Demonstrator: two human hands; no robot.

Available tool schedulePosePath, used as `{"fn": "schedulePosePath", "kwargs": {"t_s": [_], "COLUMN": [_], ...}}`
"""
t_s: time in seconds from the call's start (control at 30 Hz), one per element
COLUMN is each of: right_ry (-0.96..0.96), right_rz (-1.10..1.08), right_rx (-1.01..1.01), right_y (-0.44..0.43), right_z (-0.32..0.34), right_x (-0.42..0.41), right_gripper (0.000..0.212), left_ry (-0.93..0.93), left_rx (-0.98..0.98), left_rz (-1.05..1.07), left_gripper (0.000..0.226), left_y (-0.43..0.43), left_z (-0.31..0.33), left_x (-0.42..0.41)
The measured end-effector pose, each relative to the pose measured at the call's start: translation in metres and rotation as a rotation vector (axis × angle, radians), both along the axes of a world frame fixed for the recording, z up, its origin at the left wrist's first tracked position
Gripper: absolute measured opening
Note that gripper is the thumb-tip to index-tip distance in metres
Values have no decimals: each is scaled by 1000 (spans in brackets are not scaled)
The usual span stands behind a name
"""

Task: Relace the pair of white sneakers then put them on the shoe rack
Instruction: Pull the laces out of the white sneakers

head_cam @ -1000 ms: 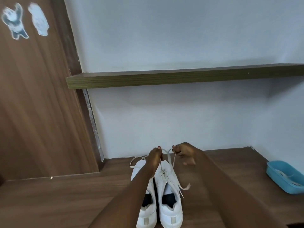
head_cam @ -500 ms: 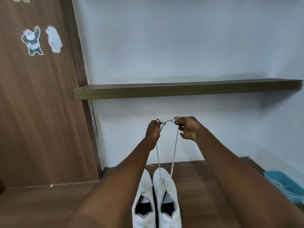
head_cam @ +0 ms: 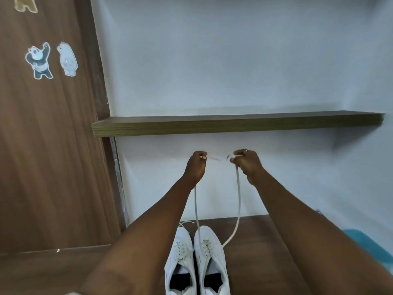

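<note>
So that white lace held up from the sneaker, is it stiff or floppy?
Probably floppy: the lace sags in a curve below the right hand. It looks straight only where taut under the left hand. Likely light: a pinch holds it.

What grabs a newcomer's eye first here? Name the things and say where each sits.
Two raised hands at centre: the left hand and right hand each pinch an end of a white lace, whose strands drop to the white sneakers standing side by side at the bottom. Above the hands a dark wooden shelf juts from the pale wall, and bear stickers mark the brown panel at upper left.
</note>
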State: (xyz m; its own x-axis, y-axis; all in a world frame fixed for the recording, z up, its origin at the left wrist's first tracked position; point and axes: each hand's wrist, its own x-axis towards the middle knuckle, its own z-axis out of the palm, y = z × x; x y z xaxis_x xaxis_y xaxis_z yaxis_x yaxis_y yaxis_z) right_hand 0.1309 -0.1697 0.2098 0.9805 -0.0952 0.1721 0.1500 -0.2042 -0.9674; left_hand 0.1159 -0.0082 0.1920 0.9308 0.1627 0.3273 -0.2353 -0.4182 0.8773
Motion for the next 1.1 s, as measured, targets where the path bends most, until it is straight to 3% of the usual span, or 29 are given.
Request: {"fn": "schedulePosePath", "kwargs": {"t_s": [0.13, 0.23, 0.4, 0.53, 0.6, 0.77, 1.1], "right_ry": [132, 268, 118, 203, 261, 270, 210], "right_rz": [-26, -56, -40, 112, 229, 383, 206], "right_rx": [-275, -369, -689, -769, -742, -793, -788], "right_y": [4, 3, 3, 11, 16, 29, 44], "right_z": [-47, -80, -137, -176, -191, -230, -252], "right_x": [5, 5, 0, -23, -37, -57, -78], "right_gripper": [29, 29, 39, 21, 7, 39, 37], "left_ry": [183, 286, 532, 512, 494, 633, 554], "left_rx": [55, 130, 580, 776, 770, 637, 541], "left_rz": [-57, -119, -156, -88, -43, 8, 80], "left_gripper": [40, 43, 56, 33, 32, 28, 31], "left_y": [-4, -4, 6, 13, 10, -6, -12], "left_z": [-40, -70, -122, -162, -181, -206, -236], "left_x": [-4, -9, -13, -30, -40, -74, -93]}}
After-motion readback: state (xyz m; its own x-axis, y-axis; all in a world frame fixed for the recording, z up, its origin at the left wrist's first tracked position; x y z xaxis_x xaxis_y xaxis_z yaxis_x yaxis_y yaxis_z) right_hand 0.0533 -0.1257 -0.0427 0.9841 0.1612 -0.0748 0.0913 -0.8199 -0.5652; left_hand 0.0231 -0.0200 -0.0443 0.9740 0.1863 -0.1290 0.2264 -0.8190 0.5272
